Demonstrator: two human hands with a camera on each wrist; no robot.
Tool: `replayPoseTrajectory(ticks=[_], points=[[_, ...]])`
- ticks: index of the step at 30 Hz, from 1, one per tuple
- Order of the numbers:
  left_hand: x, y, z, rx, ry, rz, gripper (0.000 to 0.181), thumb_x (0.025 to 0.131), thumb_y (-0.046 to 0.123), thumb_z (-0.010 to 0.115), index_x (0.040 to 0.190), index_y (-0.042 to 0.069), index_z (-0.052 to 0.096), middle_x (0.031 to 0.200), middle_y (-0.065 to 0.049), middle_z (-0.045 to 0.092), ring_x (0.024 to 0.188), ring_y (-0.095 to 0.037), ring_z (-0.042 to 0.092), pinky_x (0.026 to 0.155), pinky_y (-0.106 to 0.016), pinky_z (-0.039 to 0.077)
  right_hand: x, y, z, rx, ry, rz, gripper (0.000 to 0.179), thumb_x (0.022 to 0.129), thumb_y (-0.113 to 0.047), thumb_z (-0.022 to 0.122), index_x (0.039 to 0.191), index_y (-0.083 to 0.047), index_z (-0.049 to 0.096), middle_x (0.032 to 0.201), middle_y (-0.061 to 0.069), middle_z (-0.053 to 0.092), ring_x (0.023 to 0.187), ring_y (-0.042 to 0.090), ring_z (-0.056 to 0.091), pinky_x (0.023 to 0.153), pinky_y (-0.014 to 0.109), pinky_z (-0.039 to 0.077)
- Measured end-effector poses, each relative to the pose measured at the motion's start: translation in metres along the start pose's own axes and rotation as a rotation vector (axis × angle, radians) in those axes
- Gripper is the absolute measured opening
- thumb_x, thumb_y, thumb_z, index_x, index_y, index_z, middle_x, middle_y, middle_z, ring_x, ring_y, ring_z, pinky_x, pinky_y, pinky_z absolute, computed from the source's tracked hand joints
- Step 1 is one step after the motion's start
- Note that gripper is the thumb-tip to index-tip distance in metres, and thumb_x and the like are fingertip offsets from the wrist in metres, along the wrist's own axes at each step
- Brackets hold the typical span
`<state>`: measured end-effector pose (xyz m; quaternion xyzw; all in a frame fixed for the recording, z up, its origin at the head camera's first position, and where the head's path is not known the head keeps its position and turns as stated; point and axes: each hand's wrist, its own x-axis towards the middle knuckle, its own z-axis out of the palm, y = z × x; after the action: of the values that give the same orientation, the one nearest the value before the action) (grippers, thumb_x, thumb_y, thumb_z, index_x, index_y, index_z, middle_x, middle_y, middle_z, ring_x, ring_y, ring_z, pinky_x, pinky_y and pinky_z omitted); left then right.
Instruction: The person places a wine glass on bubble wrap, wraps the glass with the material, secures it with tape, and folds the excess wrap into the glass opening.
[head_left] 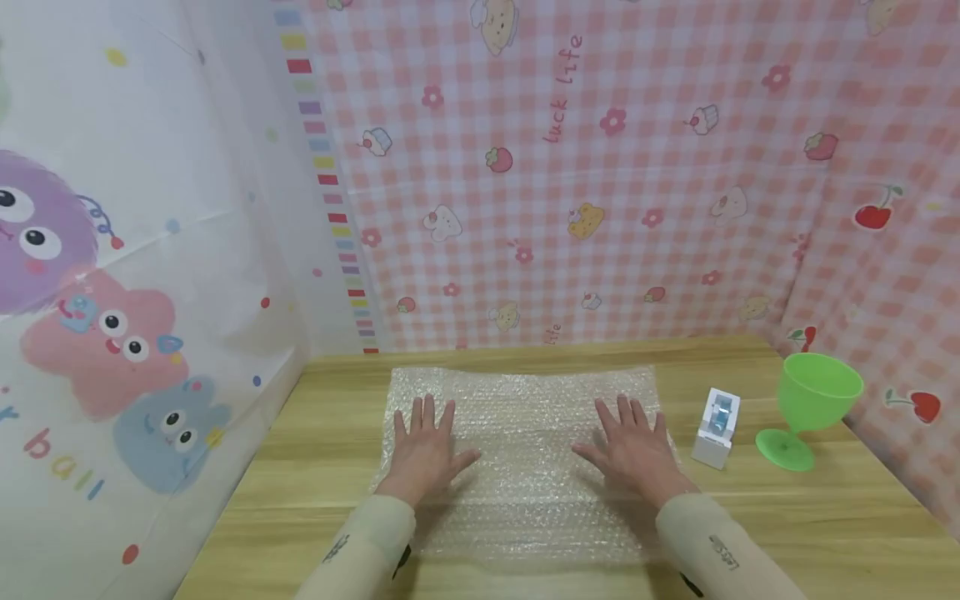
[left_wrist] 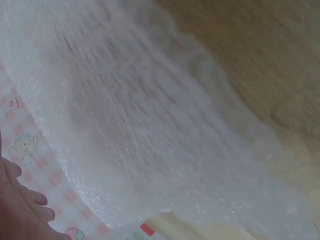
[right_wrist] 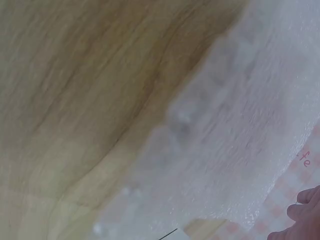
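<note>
A clear sheet of bubble wrap (head_left: 517, 475) lies spread over the wooden table. Over its left part is my left hand (head_left: 422, 450), fingers straight and spread. My right hand (head_left: 633, 450) lies in the same way over the right part. Neither hand grips anything. In the left wrist view the bubble wrap (left_wrist: 135, 125) runs diagonally, with my left fingers (left_wrist: 30, 200) at the lower left edge. The right wrist view shows the sheet's border (right_wrist: 200, 135) against bare wood, and my right fingers (right_wrist: 300, 215) at the lower right.
Right of the sheet stands a small white box (head_left: 716, 429) with a bluish clear piece on it. Farther right is a green plastic goblet (head_left: 817, 392), upright near the table's right edge. Printed cloths (head_left: 555, 183) hang behind and at both sides of the wooden table (head_left: 285, 500).
</note>
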<state>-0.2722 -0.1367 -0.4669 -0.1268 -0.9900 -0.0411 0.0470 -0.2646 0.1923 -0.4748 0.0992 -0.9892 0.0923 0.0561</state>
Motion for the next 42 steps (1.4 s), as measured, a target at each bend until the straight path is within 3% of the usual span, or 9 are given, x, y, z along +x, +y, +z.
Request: replayPoseTrajectory(ticks=[6, 15, 22, 30, 35, 42], points=[[0.002, 0.003, -0.002, 0.008, -0.003, -0.002, 0.090, 0.092, 0.068, 0.051, 0.156, 0.008, 0.029, 0.158, -0.029, 0.018, 0.146, -0.045, 0.013, 0.114, -0.067, 0.008, -0.002, 0.005, -0.004, 0.005, 0.018, 0.012, 0.089, 0.093, -0.066, 0.051, 0.153, -0.003, 0.034, 0.154, 0.034, 0.025, 0.141, 0.052, 0.021, 0.107, 0.076, 0.010], [0.007, 0.005, -0.001, 0.025, -0.002, 0.004, 0.089, 0.091, 0.068, 0.051, 0.154, 0.008, 0.032, 0.157, -0.029, 0.023, 0.146, -0.045, 0.018, 0.114, -0.067, 0.013, -0.003, 0.021, -0.020, -0.046, 0.028, 0.028, 0.085, 0.094, -0.063, 0.050, 0.151, 0.000, 0.036, 0.151, 0.035, 0.029, 0.138, 0.054, 0.027, 0.106, 0.076, 0.016], [0.006, -0.001, -0.006, 0.023, -0.023, 0.000, 0.083, 0.092, 0.064, 0.053, 0.152, 0.008, 0.038, 0.156, -0.029, 0.026, 0.144, -0.045, 0.022, 0.113, -0.068, 0.015, -0.003, 0.033, -0.034, -0.095, 0.103, 0.036, 0.076, 0.094, -0.052, 0.059, 0.145, 0.002, 0.042, 0.142, 0.037, 0.039, 0.128, 0.055, 0.040, 0.099, 0.070, 0.034], [0.007, -0.008, -0.010, 0.015, -0.072, -0.025, 0.082, 0.093, 0.062, 0.054, 0.152, 0.009, 0.038, 0.157, -0.028, 0.024, 0.145, -0.044, 0.020, 0.112, -0.069, 0.016, 0.006, 0.051, -0.062, -0.126, 0.174, 0.054, 0.069, 0.094, -0.045, 0.063, 0.141, 0.003, 0.046, 0.136, 0.037, 0.044, 0.122, 0.055, 0.043, 0.096, 0.069, 0.036], [0.007, -0.009, -0.011, 0.007, -0.081, -0.005, 0.080, 0.093, 0.058, 0.059, 0.150, 0.006, 0.040, 0.154, -0.029, 0.029, 0.142, -0.046, 0.027, 0.111, -0.067, 0.024, 0.005, 0.070, -0.085, -0.134, 0.230, 0.087, 0.064, 0.094, -0.043, 0.062, 0.134, 0.005, 0.050, 0.130, 0.038, 0.048, 0.116, 0.057, 0.046, 0.094, 0.070, 0.037], [0.003, -0.009, -0.013, -0.005, -0.099, 0.032, 0.071, 0.089, 0.047, 0.070, 0.139, 0.001, 0.049, 0.131, -0.027, 0.053, 0.120, -0.044, 0.051, 0.096, -0.059, 0.046, -0.001, 0.098, -0.111, -0.101, 0.323, 0.161, 0.066, 0.090, -0.042, 0.067, 0.130, 0.007, 0.050, 0.122, 0.039, 0.049, 0.111, 0.059, 0.043, 0.091, 0.071, 0.034]])
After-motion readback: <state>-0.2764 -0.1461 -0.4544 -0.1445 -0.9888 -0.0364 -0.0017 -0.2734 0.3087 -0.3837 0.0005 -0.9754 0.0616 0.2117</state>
